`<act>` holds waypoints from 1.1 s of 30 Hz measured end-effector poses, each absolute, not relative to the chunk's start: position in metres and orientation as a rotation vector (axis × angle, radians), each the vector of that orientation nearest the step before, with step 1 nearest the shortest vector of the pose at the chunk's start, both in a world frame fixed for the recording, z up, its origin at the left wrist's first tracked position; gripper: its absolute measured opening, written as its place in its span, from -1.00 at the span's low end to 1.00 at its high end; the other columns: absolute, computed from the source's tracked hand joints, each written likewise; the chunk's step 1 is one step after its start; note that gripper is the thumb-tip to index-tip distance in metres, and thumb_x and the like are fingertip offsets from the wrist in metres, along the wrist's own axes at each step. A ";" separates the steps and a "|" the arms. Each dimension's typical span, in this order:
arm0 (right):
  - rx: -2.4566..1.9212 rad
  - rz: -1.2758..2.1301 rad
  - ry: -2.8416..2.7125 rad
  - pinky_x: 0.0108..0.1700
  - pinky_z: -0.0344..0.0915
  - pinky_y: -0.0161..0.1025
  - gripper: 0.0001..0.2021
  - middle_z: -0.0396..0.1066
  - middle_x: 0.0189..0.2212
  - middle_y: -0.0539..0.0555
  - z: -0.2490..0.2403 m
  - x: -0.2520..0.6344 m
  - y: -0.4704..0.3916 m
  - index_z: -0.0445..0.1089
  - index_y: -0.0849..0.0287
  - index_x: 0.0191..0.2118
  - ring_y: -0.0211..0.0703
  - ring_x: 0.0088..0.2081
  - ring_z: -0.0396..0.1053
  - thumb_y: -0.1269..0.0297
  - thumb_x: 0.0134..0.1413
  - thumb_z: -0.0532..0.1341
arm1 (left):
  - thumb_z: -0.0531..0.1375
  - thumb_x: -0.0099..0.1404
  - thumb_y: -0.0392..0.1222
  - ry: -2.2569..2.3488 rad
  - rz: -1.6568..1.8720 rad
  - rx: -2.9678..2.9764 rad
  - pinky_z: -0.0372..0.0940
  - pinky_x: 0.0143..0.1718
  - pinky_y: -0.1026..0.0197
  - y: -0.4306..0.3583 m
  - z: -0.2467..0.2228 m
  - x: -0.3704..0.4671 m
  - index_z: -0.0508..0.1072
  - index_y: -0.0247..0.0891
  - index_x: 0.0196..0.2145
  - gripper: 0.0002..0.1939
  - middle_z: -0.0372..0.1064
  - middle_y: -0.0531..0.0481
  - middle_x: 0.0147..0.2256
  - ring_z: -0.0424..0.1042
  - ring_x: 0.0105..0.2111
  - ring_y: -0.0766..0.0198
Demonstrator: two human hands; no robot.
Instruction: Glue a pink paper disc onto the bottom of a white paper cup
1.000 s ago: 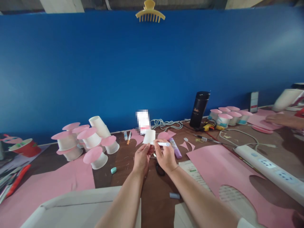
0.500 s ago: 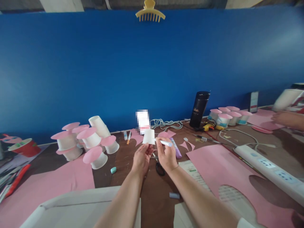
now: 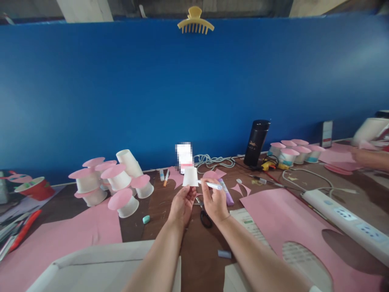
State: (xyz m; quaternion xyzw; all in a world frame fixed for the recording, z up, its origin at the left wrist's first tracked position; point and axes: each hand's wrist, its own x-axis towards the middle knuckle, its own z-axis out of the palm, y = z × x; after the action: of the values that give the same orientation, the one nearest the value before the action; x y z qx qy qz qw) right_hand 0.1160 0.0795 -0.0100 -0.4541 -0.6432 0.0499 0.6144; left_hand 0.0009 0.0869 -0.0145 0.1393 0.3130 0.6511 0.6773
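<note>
A small white paper cup (image 3: 190,177) is upside down, its lower rim pinched by my left hand (image 3: 182,205). My right hand (image 3: 215,202) grips a white marker (image 3: 212,185) whose tip points left at the side of the cup; whether it touches cannot be told. Scissors (image 3: 206,218) with black handles lie on the table between my wrists. Behind the cup stands a phone (image 3: 184,156) with a blurred screen. To the left, several white cups topped with pink paper discs (image 3: 120,198) stand in a group, some stacked.
Pink paper sheets (image 3: 267,207) lie on both sides. A black bottle (image 3: 257,142) stands by the blue wall, near cables. A white power strip (image 3: 346,215) lies at right. Another person's hand (image 3: 364,158) is at far right. A red cup (image 3: 36,189) stands at far left.
The whole view has shifted slightly. My hands keep the same hold on the cup and marker, with the marker tip apparently a little farther from the cup's middle.
</note>
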 end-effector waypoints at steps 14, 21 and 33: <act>-1.002 0.125 -1.490 -0.05 0.33 -0.14 -0.82 0.45 -0.22 0.14 -0.009 0.116 0.078 0.39 0.18 -0.16 -0.09 -0.14 0.40 0.30 0.23 0.07 | 0.20 0.17 -0.44 0.749 1.486 0.436 0.41 -0.26 0.30 0.088 -0.021 0.004 0.47 -0.45 -0.46 -0.93 0.45 -0.14 -0.44 0.47 -0.41 0.33; -1.007 0.100 -1.489 -0.05 0.32 -0.16 -0.83 0.45 -0.22 0.12 -0.010 0.117 0.079 0.38 0.17 -0.15 -0.11 -0.14 0.39 0.32 0.22 0.08 | 0.20 0.16 -0.45 0.766 1.494 0.445 0.41 -0.29 0.29 0.089 -0.022 0.005 0.46 -0.46 -0.47 -0.93 0.45 -0.13 -0.46 0.47 -0.43 0.32; -1.001 0.083 -1.486 -0.05 0.33 -0.12 -0.83 0.45 -0.22 0.15 -0.013 0.118 0.081 0.38 0.18 -0.15 -0.10 -0.14 0.40 0.30 0.23 0.08 | 0.13 0.21 -0.46 0.682 1.453 0.207 0.42 -0.36 0.31 0.088 -0.012 -0.004 0.44 -0.43 -0.41 -0.91 0.46 -0.13 -0.45 0.48 -0.44 0.33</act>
State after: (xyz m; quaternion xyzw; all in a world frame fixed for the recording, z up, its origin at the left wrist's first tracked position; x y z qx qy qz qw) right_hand 0.1185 0.0813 -0.0125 -0.4361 -0.6472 0.0363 0.6242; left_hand -0.0036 0.0876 -0.0120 0.0924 0.3051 0.6496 0.6902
